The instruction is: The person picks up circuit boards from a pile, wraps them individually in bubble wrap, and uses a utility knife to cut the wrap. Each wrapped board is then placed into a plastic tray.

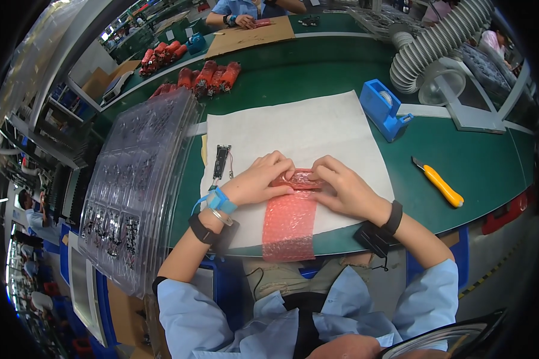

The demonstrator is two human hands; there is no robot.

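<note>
A strip of red bubble wrap [288, 230] lies over the white sheet [287, 128] and hangs past the table's front edge. Its far end is folded into a roll, and what is inside cannot be made out. My left hand [262, 176] closes on the roll's left end, thumb along the near side. On the right end, my right hand [344, 188] pinches the wrap between thumb and fingers. Left of my left hand, a small black electronic board [221, 161] with thin wires lies on the sheet.
Clear plastic trays [135, 161] with small parts are stacked at left. Red wrapped bundles [206, 78] lie behind. A blue tape dispenser [382, 107] and a yellow-handled knife [440, 184] sit at right. A ribbed duct [437, 45] stands far right; a co-worker's hand [244, 21] is opposite.
</note>
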